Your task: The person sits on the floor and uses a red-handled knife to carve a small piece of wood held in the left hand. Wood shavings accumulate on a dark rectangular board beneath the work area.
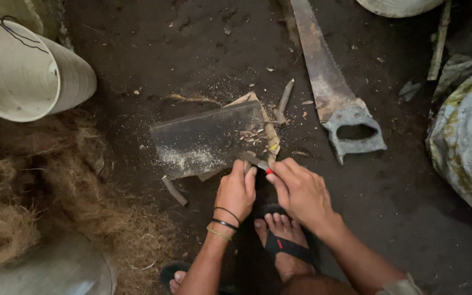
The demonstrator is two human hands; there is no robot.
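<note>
My left hand (pixel 237 191) is closed around a short stick whose end rests on a dark flat board (pixel 206 139) lying on the ground. My right hand (pixel 300 191) grips a small knife (pixel 257 161) with a red spot at the handle, its blade laid against the stick between the two hands. Wood chips and pale sawdust are scattered over the board. A thin strip of pale wood (pixel 271 136) lies along the board's right edge. My sandalled foot (pixel 282 237) is just below the hands.
A rusty handsaw (pixel 331 90) lies on the dirt floor to the upper right. A white woven basket (pixel 25 71) lies tipped at upper left, with a heap of brown fibre (pixel 34 202) below it. A patterned sack (pixel 465 142) sits at right. Short sticks (pixel 285 98) lie nearby.
</note>
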